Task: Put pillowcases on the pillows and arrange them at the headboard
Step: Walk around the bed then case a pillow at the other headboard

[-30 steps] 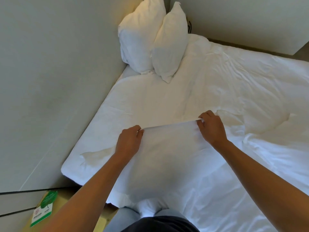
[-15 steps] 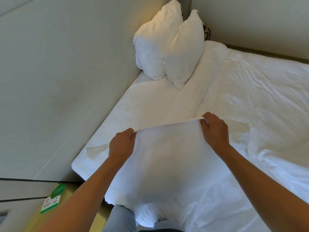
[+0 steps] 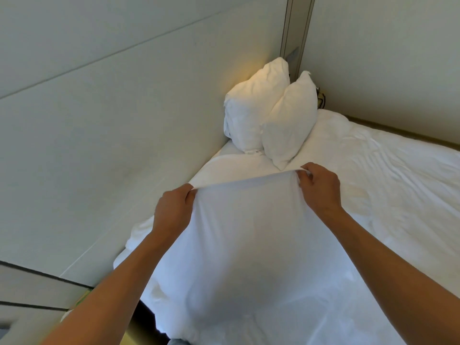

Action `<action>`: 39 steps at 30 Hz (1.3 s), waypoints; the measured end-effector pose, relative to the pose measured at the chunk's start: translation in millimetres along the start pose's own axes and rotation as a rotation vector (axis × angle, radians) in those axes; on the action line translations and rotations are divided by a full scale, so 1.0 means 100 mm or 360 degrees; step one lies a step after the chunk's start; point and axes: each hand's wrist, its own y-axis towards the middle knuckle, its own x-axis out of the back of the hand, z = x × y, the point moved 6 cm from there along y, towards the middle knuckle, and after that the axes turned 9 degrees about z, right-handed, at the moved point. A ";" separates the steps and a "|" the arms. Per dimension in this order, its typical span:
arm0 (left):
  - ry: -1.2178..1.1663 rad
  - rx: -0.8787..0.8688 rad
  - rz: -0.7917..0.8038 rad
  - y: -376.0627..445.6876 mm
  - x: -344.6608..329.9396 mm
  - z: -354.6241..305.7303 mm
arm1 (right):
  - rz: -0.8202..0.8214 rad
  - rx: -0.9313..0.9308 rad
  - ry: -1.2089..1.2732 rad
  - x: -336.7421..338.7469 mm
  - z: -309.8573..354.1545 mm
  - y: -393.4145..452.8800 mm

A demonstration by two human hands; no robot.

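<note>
A: Hands first, quick. What's each one doing?

B: Left hand (image 3: 174, 210) is pinched on the top left corner of a white pillowcase (image 3: 249, 245), thumb and fingers closed over the hem. Right hand (image 3: 319, 189) grips the top right corner the same way, fingers curled around the edge. Neither is released.

A: And the pillowcase itself?

B: Held up off the bed (image 3: 385, 195) in front of the person, top hem pulled taut between the two hands, slanting a bit (right corner higher in frame). The rest hangs down toward the person and covers the near part of the bed. Something bulky shows through the fabric low down; can't tell whether that's a pillow inside or bedding behind it.

A: Other pillows?

B: Two white pillows, cased, standing upright in the far corner at the head of the bed. Rear pillow (image 3: 251, 108) leans on the left wall (image 3: 112, 120); front pillow (image 3: 291, 123) is tilted against it, touching, its bottom corner on the duvet.

A: Bed state?

B: White bedding, wrinkled on the right side, left edge just beside the wall.
</note>
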 end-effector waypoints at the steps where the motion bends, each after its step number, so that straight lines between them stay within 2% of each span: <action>1: 0.0018 -0.0003 -0.0042 0.05 0.12 0.02 | -0.0031 0.0030 0.0015 0.03 0.12 0.10; 7: 0.0012 0.0042 -0.0279 0.35 0.81 0.22 | -0.0132 0.0196 0.0119 0.03 0.86 0.72; 12: 0.0005 0.0172 -0.0370 0.38 1.03 0.58 | -0.0073 0.0278 0.0157 -0.30 1.35 1.01; 16: 0.0011 0.0314 -0.0322 0.33 0.94 0.89 | 0.0065 0.0291 0.0164 -0.73 1.49 1.10; 27: -0.0143 0.0598 -0.0100 0.37 0.37 1.49 | 0.0393 0.0125 0.0153 -1.91 1.29 1.24; 31: -0.0198 0.0596 -0.0057 0.56 0.28 1.48 | 0.0391 0.0143 0.0092 -2.00 1.25 1.45; 39: -0.0479 0.0685 0.0072 1.01 0.32 1.56 | 0.0193 0.0258 -0.0081 -2.04 1.55 2.16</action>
